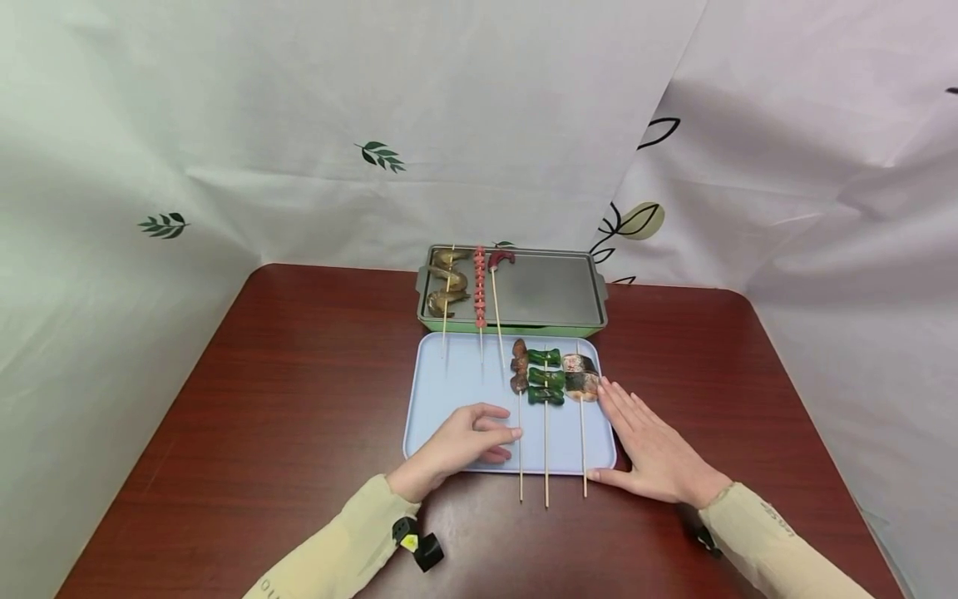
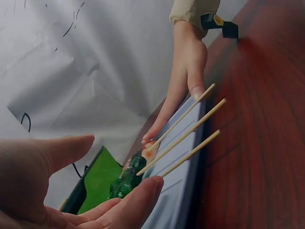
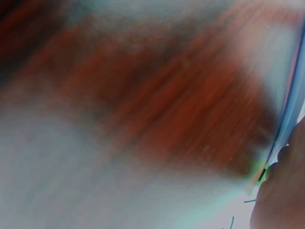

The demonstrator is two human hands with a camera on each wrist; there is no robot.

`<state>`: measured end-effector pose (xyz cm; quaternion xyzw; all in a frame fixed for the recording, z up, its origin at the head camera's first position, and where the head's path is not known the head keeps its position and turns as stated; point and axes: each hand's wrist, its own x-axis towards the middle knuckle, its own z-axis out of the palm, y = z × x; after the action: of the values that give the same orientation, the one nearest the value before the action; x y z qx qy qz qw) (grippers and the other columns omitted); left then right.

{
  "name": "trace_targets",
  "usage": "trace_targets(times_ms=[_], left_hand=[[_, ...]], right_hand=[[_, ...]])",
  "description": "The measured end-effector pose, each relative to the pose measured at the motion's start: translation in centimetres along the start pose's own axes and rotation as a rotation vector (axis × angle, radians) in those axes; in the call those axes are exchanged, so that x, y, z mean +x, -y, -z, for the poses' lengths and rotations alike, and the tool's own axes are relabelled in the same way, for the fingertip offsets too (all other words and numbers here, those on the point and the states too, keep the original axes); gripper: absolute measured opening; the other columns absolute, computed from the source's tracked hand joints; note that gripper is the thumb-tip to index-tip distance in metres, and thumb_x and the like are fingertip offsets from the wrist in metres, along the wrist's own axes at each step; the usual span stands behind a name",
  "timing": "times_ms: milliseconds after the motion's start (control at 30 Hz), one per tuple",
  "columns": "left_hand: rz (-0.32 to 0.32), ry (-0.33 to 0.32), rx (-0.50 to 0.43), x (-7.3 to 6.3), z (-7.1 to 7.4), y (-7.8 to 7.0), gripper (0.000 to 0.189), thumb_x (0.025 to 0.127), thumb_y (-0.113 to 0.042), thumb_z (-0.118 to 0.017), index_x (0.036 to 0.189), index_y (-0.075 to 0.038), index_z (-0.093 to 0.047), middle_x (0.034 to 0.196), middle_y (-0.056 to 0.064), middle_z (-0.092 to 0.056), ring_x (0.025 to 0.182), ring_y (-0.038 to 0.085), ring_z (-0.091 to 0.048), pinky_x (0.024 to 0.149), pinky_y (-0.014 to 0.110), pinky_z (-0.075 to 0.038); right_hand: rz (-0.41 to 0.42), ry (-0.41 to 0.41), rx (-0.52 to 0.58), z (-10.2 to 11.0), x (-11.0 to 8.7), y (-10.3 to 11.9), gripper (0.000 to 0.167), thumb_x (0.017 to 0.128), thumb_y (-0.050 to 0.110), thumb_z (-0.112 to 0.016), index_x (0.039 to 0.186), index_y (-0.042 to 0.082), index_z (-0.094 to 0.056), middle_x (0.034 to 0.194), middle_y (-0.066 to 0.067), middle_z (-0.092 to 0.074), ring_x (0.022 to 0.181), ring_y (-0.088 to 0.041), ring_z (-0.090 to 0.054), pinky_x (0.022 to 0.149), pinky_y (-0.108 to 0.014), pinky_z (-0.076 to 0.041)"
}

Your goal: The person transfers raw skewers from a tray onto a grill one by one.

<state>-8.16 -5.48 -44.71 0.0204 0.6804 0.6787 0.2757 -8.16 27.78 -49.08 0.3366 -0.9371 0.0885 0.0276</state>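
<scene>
Blurred red-brown tabletop [image 3: 190,105], blue tray [image 3: 291,107] edge at far right, fingers [image 3: 283,188] partly visible below it.

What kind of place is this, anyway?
Perhaps a screened-off demonstration corner rather than a working kitchen: leaf-printed white cloth hangs behind a reddish-brown table, which holds a grill pan and a tray of food skewers.

Desk [image 1: 314,391] glossy, wood-grained; near its far edge, a matt, metal-looking grill pan [image 1: 557,287]. The smooth tray [image 1: 449,383] looks plastic, the skewer sticks [image 1: 546,449] matt wood, the green pieces [image 1: 556,379] shiny. Beyond, creased cloth [image 1: 479,108].
</scene>
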Motion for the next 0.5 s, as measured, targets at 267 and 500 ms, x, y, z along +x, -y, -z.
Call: trace_targets(times_ms=[267,500], left_hand=[[0.049,0.062,-0.105,0.5,-0.2,0.9,0.054,0.097,-0.014,-0.069,0.135,0.017,-0.046,0.115,0.027,-0.068,0.095,0.039,-0.072,0.084,0.040,-0.062],[0.082,0.097,-0.167,1.1,-0.5,1.2,0.051,0.100,-0.011,-0.065,0.135,0.019,-0.043,0.114,0.028,-0.068,0.097,0.040,-0.071,0.086,0.040,-0.061]], right_hand=[[0.003,0.000,-0.007,-0.1,0.0,0.0,0.114,0.087,0.072,-0.063,0.158,-0.006,-0.022,0.165,-0.020,-0.020,0.151,-0.035,-0.021,0.124,-0.043,-0.017],[-0.004,0.009,-0.003,-0.1,0.0,0.0,0.114,0.087,0.073,-0.062,0.159,-0.006,-0.021,0.165,-0.020,-0.020,0.151,-0.036,-0.021,0.124,-0.043,-0.017]])
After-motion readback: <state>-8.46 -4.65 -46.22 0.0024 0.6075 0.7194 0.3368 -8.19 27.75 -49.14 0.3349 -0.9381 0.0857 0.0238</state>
